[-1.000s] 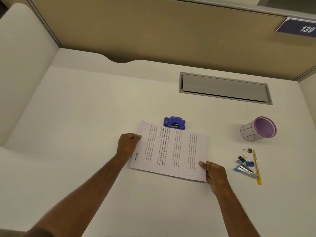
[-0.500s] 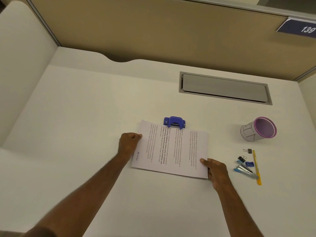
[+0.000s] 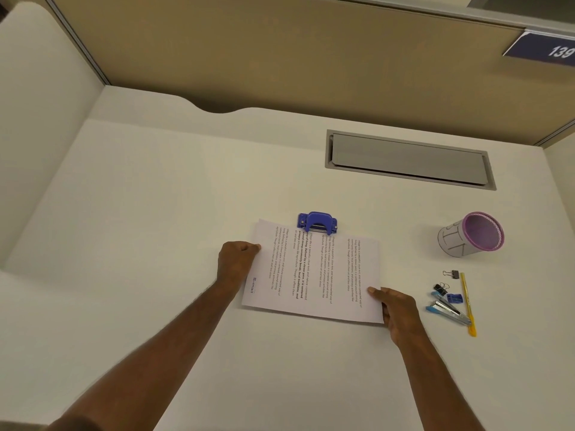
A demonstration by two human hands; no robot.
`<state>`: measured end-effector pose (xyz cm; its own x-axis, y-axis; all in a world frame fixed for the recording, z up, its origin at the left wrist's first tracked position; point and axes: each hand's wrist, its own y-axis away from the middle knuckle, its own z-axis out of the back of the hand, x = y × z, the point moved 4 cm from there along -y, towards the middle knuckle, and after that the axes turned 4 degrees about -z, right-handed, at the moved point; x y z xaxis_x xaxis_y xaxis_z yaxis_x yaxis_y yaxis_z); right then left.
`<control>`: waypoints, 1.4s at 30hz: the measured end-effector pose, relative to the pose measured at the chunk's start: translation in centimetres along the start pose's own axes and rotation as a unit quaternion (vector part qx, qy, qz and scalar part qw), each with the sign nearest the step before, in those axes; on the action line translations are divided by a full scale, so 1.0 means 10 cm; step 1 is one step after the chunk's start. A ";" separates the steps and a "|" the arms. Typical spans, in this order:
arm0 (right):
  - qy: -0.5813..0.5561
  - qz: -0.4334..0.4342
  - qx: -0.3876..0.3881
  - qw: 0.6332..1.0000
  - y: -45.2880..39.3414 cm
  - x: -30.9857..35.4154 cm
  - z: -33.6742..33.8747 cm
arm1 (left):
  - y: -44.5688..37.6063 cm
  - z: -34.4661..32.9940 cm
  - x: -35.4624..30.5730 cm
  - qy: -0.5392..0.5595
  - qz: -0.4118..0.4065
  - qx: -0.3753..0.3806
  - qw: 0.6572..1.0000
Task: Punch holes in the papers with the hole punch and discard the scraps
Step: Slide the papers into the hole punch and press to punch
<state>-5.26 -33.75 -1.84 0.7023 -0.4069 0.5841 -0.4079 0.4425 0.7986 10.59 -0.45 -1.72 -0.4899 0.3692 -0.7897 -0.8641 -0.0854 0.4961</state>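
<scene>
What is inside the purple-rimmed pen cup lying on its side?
The pen cup shows only purple mesh lining through its open mouth; nothing visible inside. Its far end is shadowed, so small items there cannot be ruled out.

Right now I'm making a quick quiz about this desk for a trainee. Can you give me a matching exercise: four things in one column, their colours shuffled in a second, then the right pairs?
Things:
1. hole punch
2. pen
3. cup rim
4. paper

Colours:
A. yellow
B. white with black print
C. blue
D. purple

Pairs: 1-C, 2-A, 3-D, 4-B
</scene>
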 end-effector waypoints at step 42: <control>0.036 -0.004 -0.004 0.999 0.00 0.12 -0.08 | -0.03 0.08 -0.16 -0.024 -0.008 -0.021 0.999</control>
<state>-4.00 -33.61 -1.21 0.7462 -0.3511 0.5657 -0.3978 0.4461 0.8017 11.76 -0.25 -0.27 -0.4703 0.4152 -0.7787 -0.8766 -0.1177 0.4666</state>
